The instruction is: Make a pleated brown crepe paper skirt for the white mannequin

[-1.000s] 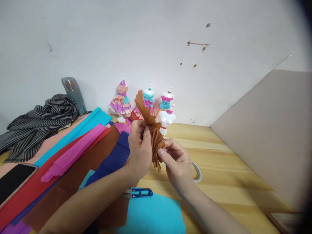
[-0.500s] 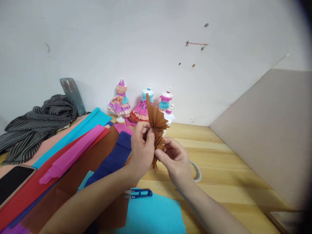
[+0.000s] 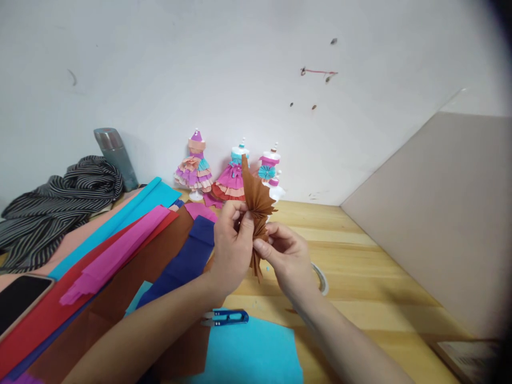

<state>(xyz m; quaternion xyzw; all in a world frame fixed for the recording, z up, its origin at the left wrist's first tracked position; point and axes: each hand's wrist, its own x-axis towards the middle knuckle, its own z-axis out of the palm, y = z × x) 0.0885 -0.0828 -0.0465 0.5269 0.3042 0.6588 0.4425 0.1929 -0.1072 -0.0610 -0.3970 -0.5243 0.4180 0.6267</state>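
Observation:
A pleated piece of brown crepe paper [image 3: 258, 197] is held up above the table, fanned out with jagged edges. My left hand [image 3: 234, 245] pinches its gathered middle between thumb and fingers. Lower down, my right hand [image 3: 286, 256] grips the same paper's right edge, thumb in front. Below my hands, blue thread snips [image 3: 226, 317] lie on a turquoise paper sheet [image 3: 256, 352]. A roll of tape [image 3: 321, 278] rests on the table, partly hidden behind my right wrist.
Small dress forms in paper dresses [image 3: 194, 168] stand against the wall. Coloured paper sheets [image 3: 108, 256], a phone [image 3: 24, 298], a striped cloth [image 3: 60, 205] and a bottle [image 3: 117, 157] occupy the left. A partition [image 3: 440, 213] rises at right.
My right hand has shifted slightly up and left along the brown paper. The left hand keeps its pinch. The whole view has moved a little.

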